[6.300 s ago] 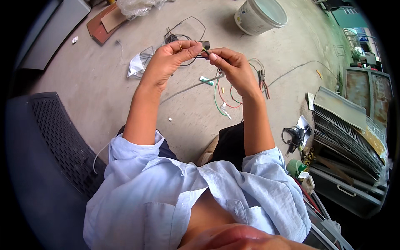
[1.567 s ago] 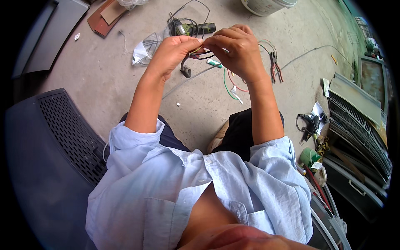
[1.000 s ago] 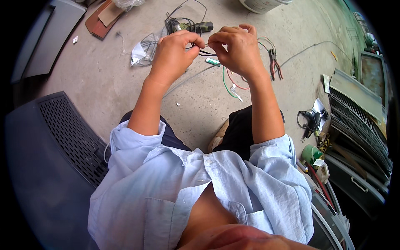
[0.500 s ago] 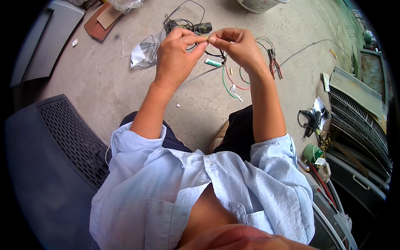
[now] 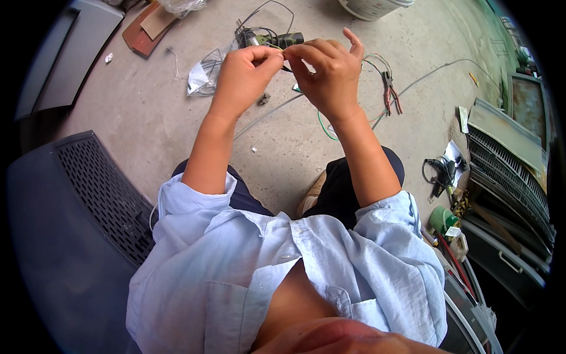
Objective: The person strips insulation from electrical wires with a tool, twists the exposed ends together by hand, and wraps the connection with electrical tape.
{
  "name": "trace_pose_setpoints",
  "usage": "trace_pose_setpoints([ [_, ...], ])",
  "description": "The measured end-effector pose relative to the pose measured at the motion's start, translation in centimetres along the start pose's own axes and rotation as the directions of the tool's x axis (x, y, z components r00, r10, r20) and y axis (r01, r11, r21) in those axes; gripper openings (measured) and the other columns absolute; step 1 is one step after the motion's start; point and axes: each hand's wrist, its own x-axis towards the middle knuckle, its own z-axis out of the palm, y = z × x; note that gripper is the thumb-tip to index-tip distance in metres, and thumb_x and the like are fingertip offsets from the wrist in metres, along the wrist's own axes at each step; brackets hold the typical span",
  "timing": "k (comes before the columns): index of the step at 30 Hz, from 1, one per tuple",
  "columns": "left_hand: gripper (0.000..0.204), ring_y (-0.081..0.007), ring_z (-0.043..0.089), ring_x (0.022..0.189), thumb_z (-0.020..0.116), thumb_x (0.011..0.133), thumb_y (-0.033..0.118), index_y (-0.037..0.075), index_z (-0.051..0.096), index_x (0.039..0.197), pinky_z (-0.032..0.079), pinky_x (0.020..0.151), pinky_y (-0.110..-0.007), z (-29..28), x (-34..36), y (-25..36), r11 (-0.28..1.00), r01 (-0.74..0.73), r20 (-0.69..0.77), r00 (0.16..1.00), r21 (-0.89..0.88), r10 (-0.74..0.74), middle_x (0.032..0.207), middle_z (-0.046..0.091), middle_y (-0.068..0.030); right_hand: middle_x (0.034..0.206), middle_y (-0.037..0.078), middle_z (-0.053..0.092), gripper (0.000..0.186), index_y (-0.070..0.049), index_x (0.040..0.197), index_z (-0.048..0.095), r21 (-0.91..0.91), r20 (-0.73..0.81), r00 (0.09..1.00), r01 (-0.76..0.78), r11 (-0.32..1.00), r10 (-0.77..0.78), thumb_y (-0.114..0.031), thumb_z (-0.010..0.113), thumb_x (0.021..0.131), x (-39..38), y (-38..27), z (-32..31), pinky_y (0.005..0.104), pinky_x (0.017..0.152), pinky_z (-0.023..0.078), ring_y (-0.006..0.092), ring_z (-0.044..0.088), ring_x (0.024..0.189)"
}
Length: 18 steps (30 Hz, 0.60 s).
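My left hand (image 5: pixel 243 79) pinches a thin yellow-green wire (image 5: pixel 275 47) between thumb and forefinger. Meeting it fingertip to fingertip, my right hand (image 5: pixel 330 74) is also closed in a pinch at the wire's end, with the little finger raised. The exact grip point is very small and partly covered by fingers. Just beyond the hands lies a dark green and black power tool (image 5: pixel 290 39) with black cables around it. Pliers with red handles (image 5: pixel 389 93) rest on the floor to the right, beside loose red and green wires.
A clear bag of grey cable (image 5: pixel 203 76) lies left of my hands. A grey cable (image 5: pixel 268 115) crosses the concrete floor (image 5: pixel 159 112). At the far side stands a white bucket (image 5: pixel 377 8). A dark perforated panel (image 5: pixel 103 189) is at my left; stacked metal grilles (image 5: pixel 501 159) stand at right.
My right hand has shifted left and turned, its little finger now lifted. The left hand has moved slightly left and down. A green-and-white tube on the floor is now mostly covered by my right hand.
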Motion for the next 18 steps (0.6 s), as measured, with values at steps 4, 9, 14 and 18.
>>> trace_pose_setpoints([
  [4, 0.022, -0.0023, 0.044, 0.063, 0.064, 0.086, 0.02, 0.001, 0.07, 0.095, 0.036, 0.06, -0.017, -1.1, 0.3, -0.2, 0.979, 0.118, 0.048, 0.993, -0.167, -0.111, 0.072, 0.055, 0.0071, 0.075, -0.009, 0.063, 0.011, -0.022, 0.08, 0.072, -0.006, -0.001, 0.992, 0.126, 0.992, -0.126, -0.013, 0.071, 0.073, 0.0, 0.0, 0.2, 0.0509, 0.101, 0.03, 0.0127, 0.061, 0.074],
  [9, 0.025, -0.0021, 0.044, 0.065, 0.068, 0.085, 0.024, 0.003, 0.071, 0.097, 0.036, 0.061, -0.016, -2.0, 0.4, 0.9, 0.962, 0.196, 0.085, 0.979, -0.19, -0.183, 0.072, 0.055, 0.0067, 0.083, -0.008, 0.064, 0.027, -0.025, 0.096, 0.071, -0.04, 0.085, 0.986, 0.149, 0.988, -0.146, -0.008, 0.069, 0.074, -0.4, 0.1, 0.5, 0.0524, 0.104, 0.028, 0.0124, 0.061, 0.08],
  [14, 0.029, -0.0044, 0.05, 0.07, 0.072, 0.085, 0.029, 0.003, 0.071, 0.098, 0.04, 0.065, -0.019, -1.8, 0.7, -0.2, 0.976, 0.118, 0.034, 0.993, -0.181, -0.114, 0.072, 0.059, 0.006, 0.085, -0.005, 0.065, 0.032, -0.023, 0.102, 0.07, 0.159, 0.199, 0.98, -0.059, 0.986, 0.027, -0.003, 0.062, 0.078, -0.7, -0.1, 0.5, 0.053, 0.102, 0.03, 0.0159, 0.062, 0.084],
  [18, 0.024, -0.0097, 0.055, 0.074, 0.067, 0.088, 0.022, 0.001, 0.07, 0.097, 0.043, 0.068, -0.023, -1.7, 1.0, -1.0, 0.995, -0.103, -0.022, 0.994, 0.014, 0.103, 0.076, 0.061, 0.0018, 0.088, 0.0, 0.064, 0.024, -0.007, 0.11, 0.065, 0.61, 0.481, 0.826, -0.555, 0.565, 0.293, -0.007, 0.056, 0.088, -0.7, 0.3, 0.9, 0.0379, 0.094, 0.042, 0.0133, 0.062, 0.087],
])
